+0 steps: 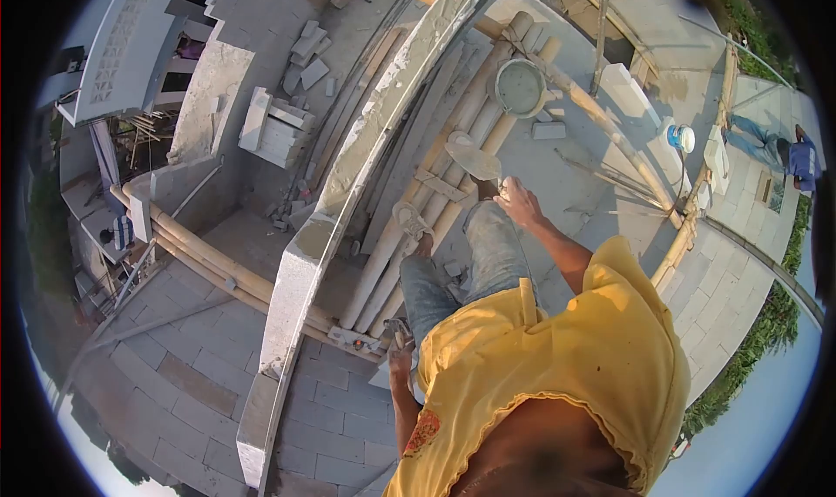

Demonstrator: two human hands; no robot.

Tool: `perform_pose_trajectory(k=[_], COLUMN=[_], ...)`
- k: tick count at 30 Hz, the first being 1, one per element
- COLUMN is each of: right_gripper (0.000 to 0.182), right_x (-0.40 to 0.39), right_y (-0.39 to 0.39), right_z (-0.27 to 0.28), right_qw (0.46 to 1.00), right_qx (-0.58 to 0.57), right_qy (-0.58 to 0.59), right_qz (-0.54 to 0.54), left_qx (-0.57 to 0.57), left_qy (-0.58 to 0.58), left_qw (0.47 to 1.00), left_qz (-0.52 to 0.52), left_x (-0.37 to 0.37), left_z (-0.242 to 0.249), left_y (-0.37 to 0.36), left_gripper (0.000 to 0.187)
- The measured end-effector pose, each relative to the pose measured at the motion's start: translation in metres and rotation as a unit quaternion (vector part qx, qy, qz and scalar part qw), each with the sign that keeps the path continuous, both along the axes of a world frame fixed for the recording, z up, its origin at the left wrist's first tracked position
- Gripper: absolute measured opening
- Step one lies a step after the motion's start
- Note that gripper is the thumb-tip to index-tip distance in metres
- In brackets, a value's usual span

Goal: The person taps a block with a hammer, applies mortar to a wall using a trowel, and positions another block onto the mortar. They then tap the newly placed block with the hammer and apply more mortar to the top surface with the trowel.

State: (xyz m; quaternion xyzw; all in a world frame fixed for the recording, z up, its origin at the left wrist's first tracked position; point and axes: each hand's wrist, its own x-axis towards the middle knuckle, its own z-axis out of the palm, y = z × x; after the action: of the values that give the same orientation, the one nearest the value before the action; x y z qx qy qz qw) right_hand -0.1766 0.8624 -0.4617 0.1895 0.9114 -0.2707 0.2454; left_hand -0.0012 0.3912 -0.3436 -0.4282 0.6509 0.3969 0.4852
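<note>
My right hand (520, 202) is closed round the handle of a trowel (475, 159), whose broad blade carries grey mortar and lies above the bamboo poles. Low on the left, my left hand (401, 359) is closed beside my thigh on something small and metallic that I cannot make out. A narrow block wall (292, 297) runs diagonally left of my legs, with wet mortar (366, 135) along its upper part. Ahead of my right hand stands a round bucket (521, 87) of grey mortar.
Bamboo poles (453, 179) lie under my feet. White blocks (277, 129) are stacked beyond the wall. A slanting bamboo rail (601, 118) and a small white bucket (680, 138) are to the right. One person in blue (801, 159) is far right, another (120, 233) far left.
</note>
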Motion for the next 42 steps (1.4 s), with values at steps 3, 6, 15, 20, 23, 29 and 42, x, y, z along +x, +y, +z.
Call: perform_pose_trajectory(k=[3,6,15,20,23,29,42], right_gripper=[0.041,0.039,0.033,0.063,0.062,0.049,0.031], right_x=[-0.007,-0.029,-0.120,-0.031,-0.011,-0.057,-0.105], right_y=[0.061,0.122,0.221,0.179,0.099,0.007,-0.265], right_z=[-0.015,-0.063,-0.038,-0.004,0.049,0.098,0.280], right_qw=[0.993,0.978,0.960,0.970,0.918,0.896,0.669], right_qx=[0.085,0.139,0.176,0.050,-0.182,-0.266,-0.390], right_qy=[-0.069,-0.123,-0.188,-0.233,-0.335,-0.327,-0.069], right_qz=[-0.052,-0.101,-0.108,0.035,-0.108,0.139,0.630], left_qx=[0.028,0.005,0.066,0.028,-0.022,0.045,-0.069], left_qy=[0.060,0.069,0.111,0.240,0.281,0.484,0.644], left_qw=[0.997,0.995,0.991,0.955,0.940,0.873,0.635], left_qz=[-0.027,-0.073,-0.033,-0.174,-0.192,0.049,0.421], left_x=[-0.018,-0.070,-0.126,-0.125,-0.139,-0.156,-0.146], left_z=[-0.018,0.014,0.026,0.030,0.065,0.165,0.213], left_y=[0.006,0.041,0.119,0.140,0.149,0.128,0.124], left_gripper=[0.039,0.027,0.030,0.022,0.025,0.023,0.036])
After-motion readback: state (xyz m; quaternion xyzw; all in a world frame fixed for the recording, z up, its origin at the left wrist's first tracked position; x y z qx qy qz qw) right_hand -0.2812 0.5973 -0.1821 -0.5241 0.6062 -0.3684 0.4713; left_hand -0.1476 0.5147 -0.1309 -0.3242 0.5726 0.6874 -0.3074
